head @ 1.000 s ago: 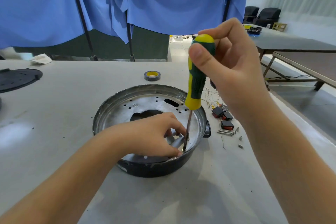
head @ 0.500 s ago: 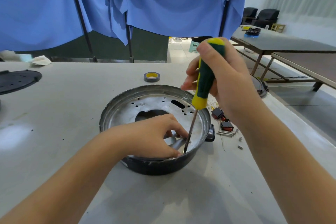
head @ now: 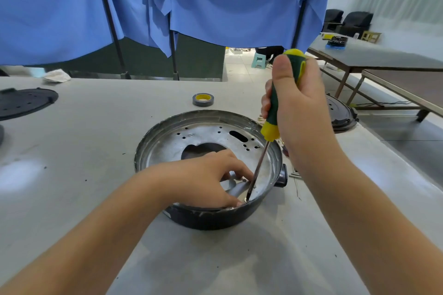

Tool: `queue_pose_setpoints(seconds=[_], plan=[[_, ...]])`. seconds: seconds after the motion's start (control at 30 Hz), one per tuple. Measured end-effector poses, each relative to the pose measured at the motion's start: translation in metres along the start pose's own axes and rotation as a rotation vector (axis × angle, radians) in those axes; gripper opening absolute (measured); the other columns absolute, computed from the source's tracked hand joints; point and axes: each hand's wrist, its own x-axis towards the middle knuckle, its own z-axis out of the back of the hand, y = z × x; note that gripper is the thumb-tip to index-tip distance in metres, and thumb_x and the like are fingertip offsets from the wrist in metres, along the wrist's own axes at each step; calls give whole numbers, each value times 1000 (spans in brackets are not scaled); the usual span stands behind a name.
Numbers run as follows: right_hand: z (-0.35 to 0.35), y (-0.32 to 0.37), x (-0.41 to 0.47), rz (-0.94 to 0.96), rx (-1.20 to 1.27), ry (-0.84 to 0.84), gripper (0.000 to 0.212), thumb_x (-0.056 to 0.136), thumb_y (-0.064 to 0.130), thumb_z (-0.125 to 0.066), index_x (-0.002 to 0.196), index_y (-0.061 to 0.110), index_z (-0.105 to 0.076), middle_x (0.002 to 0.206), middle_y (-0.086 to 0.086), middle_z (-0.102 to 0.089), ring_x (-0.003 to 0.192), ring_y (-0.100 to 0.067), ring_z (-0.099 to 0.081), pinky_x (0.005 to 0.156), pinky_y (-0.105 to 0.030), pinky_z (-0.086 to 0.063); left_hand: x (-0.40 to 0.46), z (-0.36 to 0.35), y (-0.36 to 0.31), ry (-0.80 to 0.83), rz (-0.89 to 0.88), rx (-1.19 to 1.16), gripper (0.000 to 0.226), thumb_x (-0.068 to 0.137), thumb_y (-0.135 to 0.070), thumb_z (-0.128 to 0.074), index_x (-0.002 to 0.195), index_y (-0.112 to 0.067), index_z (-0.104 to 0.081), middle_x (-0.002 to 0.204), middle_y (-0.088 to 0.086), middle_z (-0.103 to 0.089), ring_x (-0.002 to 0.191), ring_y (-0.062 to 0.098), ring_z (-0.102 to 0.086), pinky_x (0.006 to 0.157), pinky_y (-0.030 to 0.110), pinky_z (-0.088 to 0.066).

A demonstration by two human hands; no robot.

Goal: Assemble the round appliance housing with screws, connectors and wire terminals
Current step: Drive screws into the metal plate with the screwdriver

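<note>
- The counter (head: 72, 175) carries the round housing (head: 153, 148) near its front edge, directly ahead of the person.
- The housing lies open side up; its perforated metal floor faces the camera, and the work point sits at the near-right inner wall.
- The right hand (head: 297, 108) forms the upper grip: fingers and thumb wrapped round the handle of the screwdriver (head: 273, 112).
- The screwdriver's long axis runs from upper right down to lower left, tilted off vertical; its tip meets the floor just beside the left hand.
- The left hand (head: 206, 177) forms the lower grip, fingers curled on a small metal bracket (head: 233, 187) beside the tip.
- The screw itself is too small to confirm.
- Judgement: driving depends on bringing the shaft in line with the fastener below the grip.
</note>
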Motion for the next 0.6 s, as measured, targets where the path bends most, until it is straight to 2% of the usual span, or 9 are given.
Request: queue_pose_setpoints(seconds=[0.07,0.17,0.3,0.43,0.5,0.6], plan=[[-1,-1,-2,29,-24,-50,14,100,34,-47,91,24,-44,75,-3,-48,61,-16,-47,53,-27,-46,1,0,0,6,4,-9,42,87,-35,-68,123,-50,-51,111,-28,-42,102,-16,-43,90,11,-37],[1,0,-1,-2,-2,-5,13,99,34,-49,94,22,-46,71,0,-50,58,-13,-50,52,-24,-49,0,0,0,6,-4,4,42,87,-36,-68,123,-50,-51,111,-28,-42,101,-16,-44,89,9,-36],[11,4,9,-136,193,52,20,97,33,-50,98,13,-51,62,6,-57,54,-10,-56,57,-26,-53,-3,2,-2,13,-26,31,36,89,-38,-65,121,-50,-52,114,-25,-44,108,-11,-47,93,11,-39],[39,16,29,-222,415,-69,30,95,40,-52,98,10,-54,64,3,-59,51,-9,-56,52,-26,-51,-12,10,-7,14,-25,10,26,86,-58,-58,112,-55,-55,106,-32,-50,97,-25,-45,73,1,-39],[56,23,37,-231,324,-125,31,94,42,-55,99,11,-56,65,4,-61,53,-9,-58,52,-25,-51,-18,13,-10,11,3,-1,35,78,-70,-58,111,-59,-53,103,-35,-52,90,-28,-44,68,4,-38],[74,22,42,-301,58,-79,32,87,43,-62,100,14,-59,89,-3,-63,71,-11,-67,58,-26,-56,-20,7,-15,-3,-6,146,50,70,-70,-68,115,-53,-52,100,-32,-51,90,-18,-49,70,6,-42]])
